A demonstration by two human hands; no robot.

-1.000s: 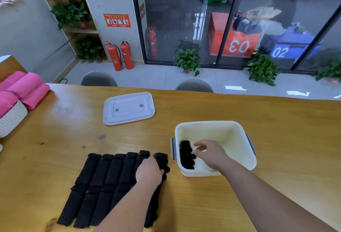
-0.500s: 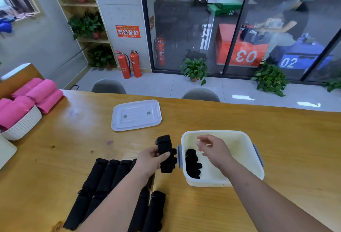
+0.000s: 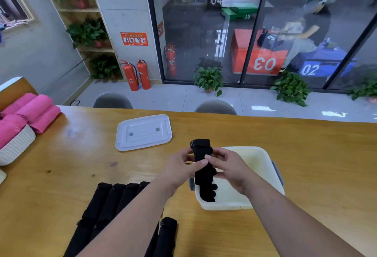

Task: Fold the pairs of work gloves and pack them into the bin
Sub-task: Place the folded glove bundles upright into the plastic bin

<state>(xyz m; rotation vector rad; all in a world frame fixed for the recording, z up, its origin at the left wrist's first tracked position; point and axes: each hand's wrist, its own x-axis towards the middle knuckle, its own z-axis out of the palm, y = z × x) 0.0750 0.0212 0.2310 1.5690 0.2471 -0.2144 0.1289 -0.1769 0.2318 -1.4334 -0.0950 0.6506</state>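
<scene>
A black glove pair is held upright between both hands, just above the left rim of the white bin. My left hand pinches it from the left, my right hand grips it from the right. Below the held pair, black glove fingers show against the bin's left inside wall; I cannot tell whether they belong to the held pair or to one lying inside. A row of several black gloves lies on the wooden table at the lower left, partly hidden by my left forearm.
The bin's white lid lies flat on the table behind my hands. A white basket with pink rolled towels sits at the left edge. Two grey chairs stand beyond the far edge.
My left hand lifted a glove pair off the row and carried it right and up to the bin. My right hand left the bin's inside and took hold of the pair.
</scene>
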